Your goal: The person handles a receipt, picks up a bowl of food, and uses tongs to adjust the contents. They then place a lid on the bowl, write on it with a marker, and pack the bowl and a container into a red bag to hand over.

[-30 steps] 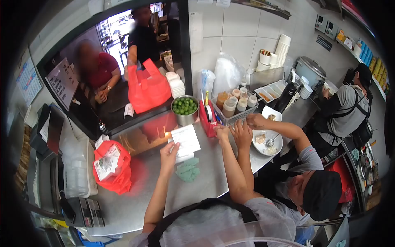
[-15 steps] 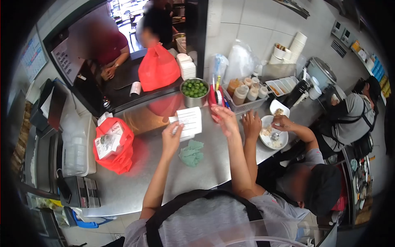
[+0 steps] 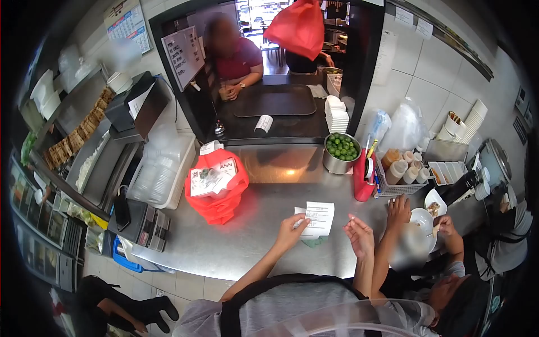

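Observation:
My left hand [image 3: 291,230] pinches the lower left corner of a white printed receipt [image 3: 320,217] and holds it just above the steel counter [image 3: 264,224]. A green cloth [image 3: 315,242] peeks out from under the receipt. To the right of the receipt, my right hand [image 3: 359,235] hovers with fingertips drawn together; whether anything is between them does not show. A tied red plastic bag [image 3: 218,191] with a paper slip on top stands on the counter to the left.
A co-worker's hands [image 3: 400,211] are at a white bowl [image 3: 422,220] on my right. A steel bowl of limes [image 3: 341,150], a red holder [image 3: 364,182] and a basket of sauce bottles [image 3: 400,175] stand behind. Another red bag [image 3: 297,25] hangs above the serving window.
My view has swung left and back. My right hand came away from the red holder toward the receipt. The red bag at the window has been lifted off the ledge.

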Demonstrator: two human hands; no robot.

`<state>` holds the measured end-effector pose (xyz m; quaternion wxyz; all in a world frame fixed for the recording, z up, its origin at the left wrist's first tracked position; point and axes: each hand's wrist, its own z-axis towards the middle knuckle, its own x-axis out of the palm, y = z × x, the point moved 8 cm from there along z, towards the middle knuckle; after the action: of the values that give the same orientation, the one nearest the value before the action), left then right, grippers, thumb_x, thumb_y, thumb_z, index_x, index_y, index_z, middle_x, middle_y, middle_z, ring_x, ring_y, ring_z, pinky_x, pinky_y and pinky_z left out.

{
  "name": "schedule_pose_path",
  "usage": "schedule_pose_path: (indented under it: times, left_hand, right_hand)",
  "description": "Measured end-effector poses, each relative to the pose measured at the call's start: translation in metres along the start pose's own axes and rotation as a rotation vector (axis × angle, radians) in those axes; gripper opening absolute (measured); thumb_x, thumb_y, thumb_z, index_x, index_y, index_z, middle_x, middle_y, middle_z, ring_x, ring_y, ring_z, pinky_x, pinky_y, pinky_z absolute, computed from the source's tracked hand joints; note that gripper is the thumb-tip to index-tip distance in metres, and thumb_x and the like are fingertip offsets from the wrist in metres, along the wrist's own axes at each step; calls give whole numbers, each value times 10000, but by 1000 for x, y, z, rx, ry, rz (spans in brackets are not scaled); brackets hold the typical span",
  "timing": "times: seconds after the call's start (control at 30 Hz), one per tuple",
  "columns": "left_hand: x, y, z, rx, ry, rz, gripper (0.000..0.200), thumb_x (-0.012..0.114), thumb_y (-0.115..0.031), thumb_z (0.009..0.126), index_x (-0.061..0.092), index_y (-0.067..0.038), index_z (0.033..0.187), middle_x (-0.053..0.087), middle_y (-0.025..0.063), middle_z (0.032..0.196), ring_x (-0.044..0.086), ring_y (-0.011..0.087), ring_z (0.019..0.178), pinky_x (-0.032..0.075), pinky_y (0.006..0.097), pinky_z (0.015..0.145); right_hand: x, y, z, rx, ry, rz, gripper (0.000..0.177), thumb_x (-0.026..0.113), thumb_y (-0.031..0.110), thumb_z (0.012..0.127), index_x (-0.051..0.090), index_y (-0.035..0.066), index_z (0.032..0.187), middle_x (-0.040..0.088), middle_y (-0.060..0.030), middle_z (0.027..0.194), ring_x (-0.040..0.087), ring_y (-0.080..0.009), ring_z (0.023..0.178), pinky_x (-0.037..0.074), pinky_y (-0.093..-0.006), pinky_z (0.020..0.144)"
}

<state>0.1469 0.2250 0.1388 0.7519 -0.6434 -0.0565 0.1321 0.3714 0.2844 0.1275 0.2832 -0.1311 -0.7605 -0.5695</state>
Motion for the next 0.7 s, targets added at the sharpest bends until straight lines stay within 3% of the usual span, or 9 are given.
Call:
schedule_pose_path:
  times: [0.07,0.17,0.27,0.37,0.47,0.6,0.7]
  left_hand:
    - [-3,10,-8,-10,-23,0,200,595,-150,849,633,10,963,657,80,858,584,107,795,464,252,698]
    - [-2,13,-16,-88,-19,-64,206,598,-143,845,625,14,975,654,86,878,583,105,802,463,248,697]
    - [-2,7,-18,-105,-37,-89,158,582,-115,858,623,3,955,643,31,841,558,76,786,447,227,711]
    - [-11,-1,-16,-16,-108,45,135,579,-107,858,621,-5,935,636,45,851,561,86,803,450,223,699]
    - [-21,-2,-13,8,-142,109,171,590,-116,842,602,-4,971,623,109,925,591,146,810,475,265,659]
    - [-25,11,-12,-45,-153,13,193,584,-110,843,590,-3,1003,606,123,980,591,164,834,478,275,662]
    - [-25,12,-12,-42,-162,30,213,580,-104,842,584,-3,1029,602,127,995,594,175,853,481,282,668]
  right_hand:
    - [12,0,1,-35,57,54,341,556,-7,832,514,-31,1169,631,-88,831,626,-148,753,532,-278,733]
    - [27,10,11,-54,75,-1,294,566,2,829,533,-27,1119,630,-97,836,629,-158,765,530,-283,742]
    - [34,14,23,-82,69,-20,156,577,20,827,571,6,982,631,-102,838,631,-171,768,527,-301,758]
    - [53,19,22,-70,126,32,54,583,41,831,565,47,881,632,-108,879,624,-184,815,512,-327,789]
    - [63,16,21,-42,158,29,53,593,80,835,575,74,884,618,-118,981,589,-187,932,473,-345,834]
    - [66,8,22,38,183,26,40,597,126,839,590,89,852,565,-100,1138,508,-181,1073,410,-346,883]
    - [64,2,24,63,133,32,32,598,100,834,608,88,862,562,-89,1138,504,-182,1074,401,-343,893]
